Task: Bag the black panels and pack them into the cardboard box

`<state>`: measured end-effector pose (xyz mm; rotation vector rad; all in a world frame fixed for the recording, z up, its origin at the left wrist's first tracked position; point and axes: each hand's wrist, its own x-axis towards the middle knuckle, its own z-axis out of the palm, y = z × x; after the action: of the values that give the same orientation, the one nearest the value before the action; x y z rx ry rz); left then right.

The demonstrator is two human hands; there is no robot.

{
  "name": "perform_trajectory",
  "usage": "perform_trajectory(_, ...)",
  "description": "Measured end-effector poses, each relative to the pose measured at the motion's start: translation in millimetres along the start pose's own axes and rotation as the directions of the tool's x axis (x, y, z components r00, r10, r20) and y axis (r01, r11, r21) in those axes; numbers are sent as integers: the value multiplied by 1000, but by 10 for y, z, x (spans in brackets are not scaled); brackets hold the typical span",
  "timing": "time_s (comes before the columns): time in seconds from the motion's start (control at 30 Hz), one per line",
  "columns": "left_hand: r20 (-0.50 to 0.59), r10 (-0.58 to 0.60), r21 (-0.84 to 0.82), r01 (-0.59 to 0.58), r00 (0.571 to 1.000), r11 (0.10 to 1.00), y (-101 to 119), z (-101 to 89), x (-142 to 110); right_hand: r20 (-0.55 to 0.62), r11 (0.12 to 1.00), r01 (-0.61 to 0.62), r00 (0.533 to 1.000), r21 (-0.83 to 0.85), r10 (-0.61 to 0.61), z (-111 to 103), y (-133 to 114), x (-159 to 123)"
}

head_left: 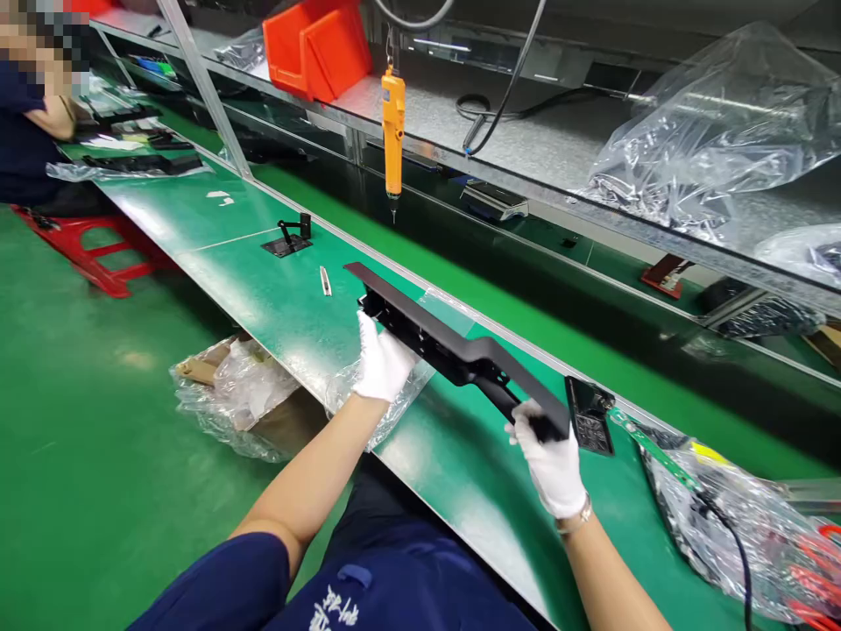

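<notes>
A long black plastic panel (453,342) with a stepped bend is held up above the green workbench by both of my gloved hands. Its underside, with holes and ribs, faces partly toward me. My left hand (383,361), in a white glove, grips the far left end from below. Around the right end closes my right hand (547,460), also white-gloved, with some fingers hidden behind the panel. A clear plastic bag (411,399) lies on the bench beneath the panel. Just past my right hand is a black tray (590,416) with small parts.
An orange electric screwdriver (392,131) hangs over the bench. Orange bins (319,48) stand on the shelf. A green strip (657,451) and a plastic bag with red-handled items (755,526) lie at right. A person (30,131) sits at the far left. Bagged waste (243,390) is below the bench edge.
</notes>
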<state>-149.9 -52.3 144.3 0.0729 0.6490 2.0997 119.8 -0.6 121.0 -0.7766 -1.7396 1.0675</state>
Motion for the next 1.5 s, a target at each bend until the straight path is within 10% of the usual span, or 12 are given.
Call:
perform_trajectory(0.17, -71, -98, -59, 94, 993, 994, -166, 204, 29, 296, 730, 584, 811, -355, -505, -498, 196, -351)
perform_trajectory(0.4, -73, -201, -18, 201, 977, 980, -374, 265, -102, 251, 697, 535, 843, -478, -475, -655, 318, -758)
perform_trajectory(0.7, 143, -259, 75, 250, 955, 965, -564, 220, -196, 460, 358, 668, 724, -653, -514, -451, 81, -813)
perform_trajectory(0.83, 207, -162, 68, 151, 965, 986, -564, 314, -257, 575, 410, 688, 725, -598, -379, -555, -233, -906)
perform_trajectory(0.93, 314, -105, 163, 56, 944, 985, -598, 437, -283, 318, 427, 536, 816, -728, -483, -1121, -469, -891)
perform_trajectory(1.0, 382, -110, 258, 9, 918, 966, -654, 486, -315, -122, 497, 153, 871, -854, -477, -1655, -597, -912)
perform_trajectory(1.07, 403, -135, 329, -6, 905, 944, -731, 496, -338, -542, 652, -163, 718, -740, -436, -2103, -701, -972)
perform_trajectory(1.13, 367, -163, 343, 30, 916, 939, -823, 493, -332, -670, 750, -223, 648, -622, -362, -2304, -775, -1050)
perform_trajectory(1.17, 342, -180, 322, 65, 922, 944, -870, 495, -320, -669, 774, -211, 664, -597, -334, -2295, -794, -1090)
perform_trajectory(1.3, 349, -200, 118, 169, 916, 978, -1015, 563, -274, -228, 825, -38, 967, -564, -112, -1768, -643, -1214)
perform_trajectory(1.4, 372, -212, 22, 219, 904, 975, -1053, 642, -262, -136, 922, -298, 953, -248, 272, -1175, -289, -1215)
perform_trajectory(1.5, 412, -196, -10, 219, 890, 976, -1029, 674, -278, 92, 844, -529, 848, 95, 521, -666, 12, -1181)
